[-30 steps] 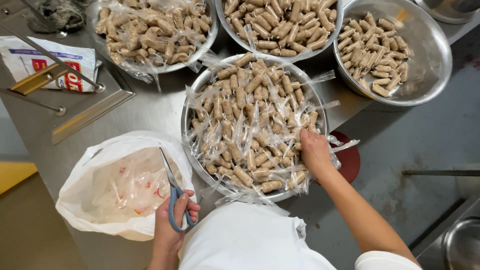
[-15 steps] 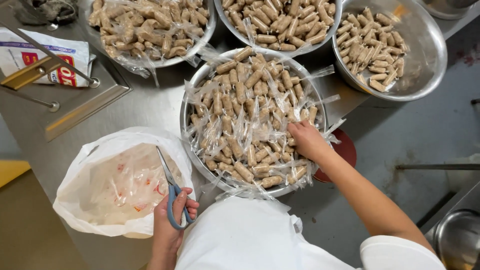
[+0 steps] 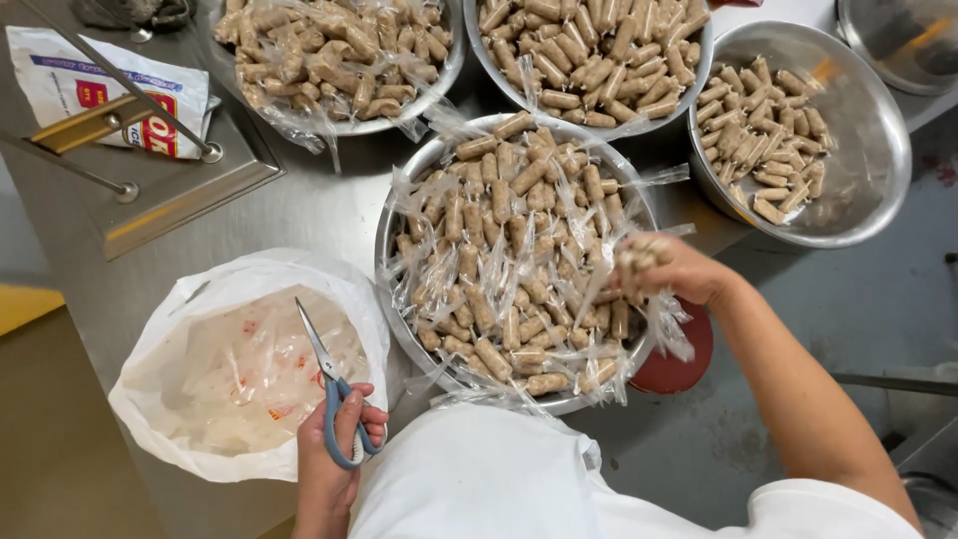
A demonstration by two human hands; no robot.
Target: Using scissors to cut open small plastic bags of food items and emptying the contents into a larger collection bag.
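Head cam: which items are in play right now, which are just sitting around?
In play:
left hand holding blue-handled scissors
right hand lifting a wrapped roll
near bowl of wrapped rolls
white bag of plastic scraps

Sitting around:
three more bowls of rolls
printed packet
red lid

I see bare bench (image 3: 319, 215) open between white bag (image 3: 230, 369) and metal frame (image 3: 150, 190) | central bowl (image 3: 399, 289) rim touches the bag, blocking sideways passage | three rear bowls (image 3: 878, 150) crowd the far edge, no gap between them | free floor (image 3: 828, 289) right of central bowl, under my right hand (image 3: 669, 269)
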